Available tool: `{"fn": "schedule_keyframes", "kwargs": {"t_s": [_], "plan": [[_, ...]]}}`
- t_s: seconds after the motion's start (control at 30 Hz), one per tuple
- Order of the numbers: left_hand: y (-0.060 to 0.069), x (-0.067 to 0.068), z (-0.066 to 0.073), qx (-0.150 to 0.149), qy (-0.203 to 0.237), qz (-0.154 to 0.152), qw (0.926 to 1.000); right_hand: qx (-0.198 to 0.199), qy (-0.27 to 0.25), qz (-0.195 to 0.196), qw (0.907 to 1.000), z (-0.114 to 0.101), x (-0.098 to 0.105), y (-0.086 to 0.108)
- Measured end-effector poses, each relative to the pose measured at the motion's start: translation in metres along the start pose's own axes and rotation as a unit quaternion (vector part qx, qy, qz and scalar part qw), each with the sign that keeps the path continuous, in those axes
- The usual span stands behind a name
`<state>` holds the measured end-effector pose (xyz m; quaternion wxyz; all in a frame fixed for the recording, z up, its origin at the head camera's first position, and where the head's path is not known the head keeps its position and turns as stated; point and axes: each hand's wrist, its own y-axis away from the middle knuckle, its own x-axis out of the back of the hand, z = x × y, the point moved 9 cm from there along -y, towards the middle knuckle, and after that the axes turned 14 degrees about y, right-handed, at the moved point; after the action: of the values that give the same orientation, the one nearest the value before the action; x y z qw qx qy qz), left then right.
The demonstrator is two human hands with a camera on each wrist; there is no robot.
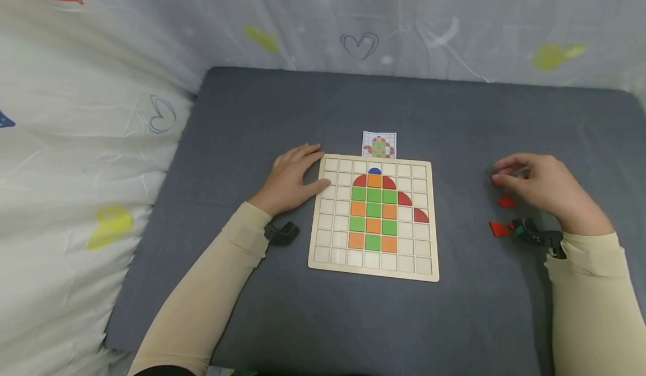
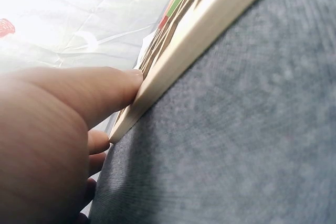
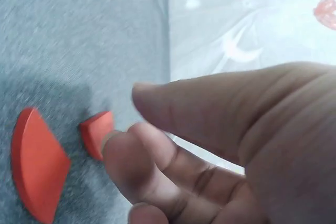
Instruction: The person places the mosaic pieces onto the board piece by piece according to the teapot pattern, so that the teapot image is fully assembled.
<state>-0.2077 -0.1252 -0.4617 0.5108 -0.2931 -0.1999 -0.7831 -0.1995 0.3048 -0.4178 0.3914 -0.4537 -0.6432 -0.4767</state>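
A square wooden grid board (image 1: 373, 261) lies on the table, holding green and orange squares, red quarter-circle tiles and a blue half-circle at the top. My left hand (image 1: 290, 179) rests at its upper left corner, thumb on the rim and fingers along the edge. To the right, my right hand (image 1: 547, 188) hovers low with bent fingers; a fingertip touches or nearly touches a red quarter-circle tile (image 3: 97, 134) on the cloth, and the thumb stands apart from it. Another red tile (image 3: 39, 163) lies closer in the right wrist view.
A small printed pattern card (image 1: 379, 145) pokes out from under or behind the board's top edge. More loose red tiles (image 1: 499, 229) lie beside the right wrist, one partly hidden by the wrist camera. White printed cloth hangs behind and left of the grey table (image 1: 252, 118).
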Motion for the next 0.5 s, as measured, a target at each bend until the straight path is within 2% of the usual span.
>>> {"fn": "schedule_keyframes", "kwargs": {"t_s": [0.27,0.5], "plan": [[-0.001,0.001,0.000,-0.002,-0.003,0.001,1.0000,-0.010,0.008,0.022,0.9997,0.016,-0.006,-0.009],[0.000,0.001,-0.001,-0.002,-0.002,0.000,1.0000,-0.022,0.001,-0.030,0.9993,0.021,-0.016,-0.010]]}}
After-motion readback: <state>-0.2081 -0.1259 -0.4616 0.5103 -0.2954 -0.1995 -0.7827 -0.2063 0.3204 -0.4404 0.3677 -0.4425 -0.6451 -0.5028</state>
